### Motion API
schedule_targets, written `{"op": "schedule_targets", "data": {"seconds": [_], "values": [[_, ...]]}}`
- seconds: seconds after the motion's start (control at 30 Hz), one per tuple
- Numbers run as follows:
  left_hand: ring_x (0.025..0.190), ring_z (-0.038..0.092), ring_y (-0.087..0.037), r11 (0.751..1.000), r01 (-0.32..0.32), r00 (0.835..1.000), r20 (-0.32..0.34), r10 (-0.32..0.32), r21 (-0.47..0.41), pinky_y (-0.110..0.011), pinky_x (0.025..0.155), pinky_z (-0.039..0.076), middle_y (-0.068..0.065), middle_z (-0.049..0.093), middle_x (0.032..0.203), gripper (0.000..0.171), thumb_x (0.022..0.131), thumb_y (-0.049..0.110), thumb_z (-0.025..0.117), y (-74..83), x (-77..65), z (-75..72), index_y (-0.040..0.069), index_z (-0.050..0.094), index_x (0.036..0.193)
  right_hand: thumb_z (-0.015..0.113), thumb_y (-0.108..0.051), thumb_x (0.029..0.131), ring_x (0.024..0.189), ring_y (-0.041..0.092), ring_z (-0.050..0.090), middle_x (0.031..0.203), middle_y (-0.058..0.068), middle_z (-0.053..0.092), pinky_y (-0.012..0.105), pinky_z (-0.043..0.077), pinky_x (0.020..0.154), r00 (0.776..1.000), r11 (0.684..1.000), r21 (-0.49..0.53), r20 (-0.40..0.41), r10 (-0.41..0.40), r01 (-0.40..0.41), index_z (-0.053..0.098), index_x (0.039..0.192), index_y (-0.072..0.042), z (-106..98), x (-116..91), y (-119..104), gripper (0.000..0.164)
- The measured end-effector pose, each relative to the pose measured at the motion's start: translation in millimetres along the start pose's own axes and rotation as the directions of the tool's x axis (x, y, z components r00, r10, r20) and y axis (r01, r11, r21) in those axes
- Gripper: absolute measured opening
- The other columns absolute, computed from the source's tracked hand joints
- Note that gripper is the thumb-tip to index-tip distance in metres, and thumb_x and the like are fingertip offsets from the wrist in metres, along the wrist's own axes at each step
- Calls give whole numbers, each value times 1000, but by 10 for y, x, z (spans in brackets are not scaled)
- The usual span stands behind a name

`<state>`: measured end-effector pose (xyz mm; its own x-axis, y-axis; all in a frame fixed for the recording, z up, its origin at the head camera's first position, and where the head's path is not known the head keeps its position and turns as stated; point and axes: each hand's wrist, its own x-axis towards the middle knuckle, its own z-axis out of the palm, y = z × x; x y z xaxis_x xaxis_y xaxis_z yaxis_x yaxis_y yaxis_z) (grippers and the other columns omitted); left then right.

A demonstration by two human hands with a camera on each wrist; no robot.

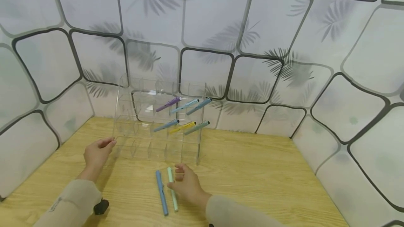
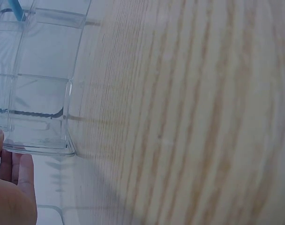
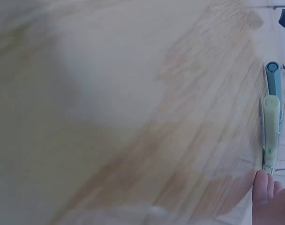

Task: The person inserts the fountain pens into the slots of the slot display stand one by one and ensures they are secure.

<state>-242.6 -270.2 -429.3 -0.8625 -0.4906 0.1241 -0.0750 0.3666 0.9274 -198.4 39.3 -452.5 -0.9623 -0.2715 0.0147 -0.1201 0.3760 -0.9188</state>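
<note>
A clear acrylic display rack (image 1: 157,151) with tiered compartments stands on the table. My left hand (image 1: 98,152) pinches its left side edge between thumb and fingers; in the left wrist view that hand (image 2: 13,192) is at the rack's corner (image 2: 39,147). In front of the rack lie a blue pen (image 1: 162,193) and a mint green pen (image 1: 173,192), side by side. My right hand (image 1: 189,185) is at the green pen, fingers loosely bent, thumb over or beside the barrel. The right wrist view shows its fingertips (image 3: 260,187) near one end of the green pen (image 3: 271,122).
Several pens lean in the rack's right part: purple (image 1: 168,104), light blue and blue above, then blue, yellow (image 1: 183,128) and grey-green below. The wooden table (image 1: 252,178) ends at patterned curtains (image 1: 214,16) at the back and sides.
</note>
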Motion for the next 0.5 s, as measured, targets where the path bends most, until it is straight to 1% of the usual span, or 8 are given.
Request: {"op": "schedule_targets", "data": {"seconds": [0.1, 0.23, 0.4, 0.5], "values": [[65, 55, 10, 1000, 4, 1000, -3, -4, -2, -10, 61, 52, -5, 68, 103, 41, 92, 25, 65, 11, -4, 3, -6, 63, 118, 82, -4, 72, 99, 25, 60, 116, 8, 57, 33, 57, 79, 1000, 999, -43, -4, 4, -4, 52, 129, -3, 33, 17, -13, 64], [64, 55, 10, 1000, 13, 1000, -4, -13, -5, -10, 60, 52, -2, 68, 99, 41, 92, 25, 66, 29, -10, 5, -7, 63, 118, 82, -1, 72, 100, 26, 60, 117, 10, 57, 30, 57, 79, 1000, 995, -100, 11, 3, -2, 51, 130, 0, 39, 29, -27, 66], [64, 56, 10, 1000, 18, 1000, -5, -18, -9, -10, 60, 52, -5, 68, 101, 41, 92, 25, 66, 47, -17, 7, -7, 62, 118, 81, 5, 70, 96, 26, 61, 113, 14, 59, 28, 56, 79, 999, 989, -147, 39, -2, 7, 51, 127, 6, 16, 39, -75, 64], [64, 56, 10, 999, 25, 1000, -10, -25, -22, -9, 60, 52, -1, 68, 97, 41, 91, 24, 66, 50, -13, 9, -7, 62, 118, 77, 10, 69, 93, 25, 61, 110, 15, 59, 28, 56, 79, 998, 987, -160, 59, 13, -3, 51, 126, 10, 1, 49, -118, 62]]}}
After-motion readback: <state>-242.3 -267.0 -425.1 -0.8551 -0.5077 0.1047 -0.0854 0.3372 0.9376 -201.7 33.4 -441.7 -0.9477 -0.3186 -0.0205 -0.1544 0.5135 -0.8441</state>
